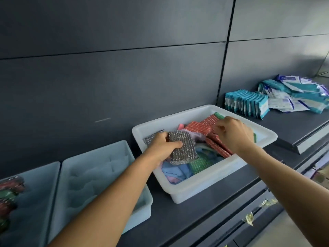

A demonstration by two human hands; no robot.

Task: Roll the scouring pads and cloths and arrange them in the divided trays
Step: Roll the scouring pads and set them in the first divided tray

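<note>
Meanwhile, over a white bin [231,167] of pads and cloths on a dark shelf [187,216], the left hand [161,145] grips a silver scouring pad [185,147] while the right hand [233,133] pinches a red pad [199,125]

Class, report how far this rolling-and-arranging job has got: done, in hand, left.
Done: a few rolled pads sit in the far-left tray. In hand: the left hand grips a silver scouring pad; the right hand reaches into the white bin. Left: the bin's pile of unrolled pads and cloths, and the middle divided tray shows no rolls.
</note>
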